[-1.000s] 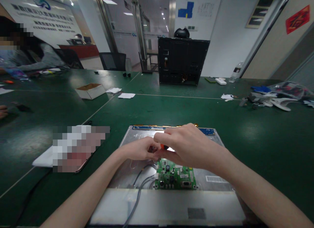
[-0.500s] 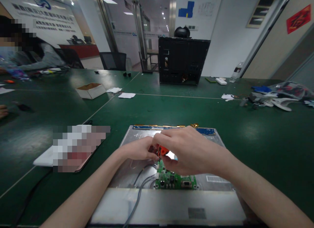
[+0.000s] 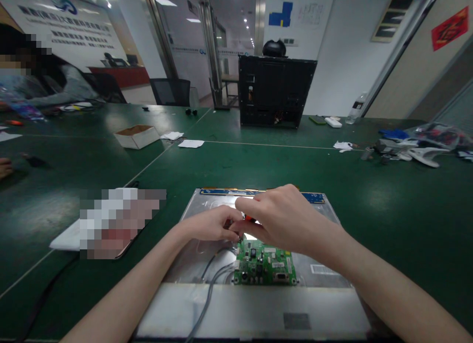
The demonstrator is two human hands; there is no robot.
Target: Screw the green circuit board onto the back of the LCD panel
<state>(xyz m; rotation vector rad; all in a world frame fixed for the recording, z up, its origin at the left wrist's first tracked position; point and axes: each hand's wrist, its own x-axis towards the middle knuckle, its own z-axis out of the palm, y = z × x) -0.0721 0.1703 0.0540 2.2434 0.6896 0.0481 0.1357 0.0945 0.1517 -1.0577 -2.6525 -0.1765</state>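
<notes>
Apparently one tool (image 3: 250, 218), two hands (image 3: 216, 223) (image 3: 283, 220) by one board (image 3: 264, 266).

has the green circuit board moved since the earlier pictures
No, the green circuit board shows no visible shift; it sits in the same spot on the metal panel, left of the barcode label.

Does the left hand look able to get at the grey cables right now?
Probably yes: the grey cables lie uncovered on the panel, on the near side of the left hand, with nothing across them.
</notes>
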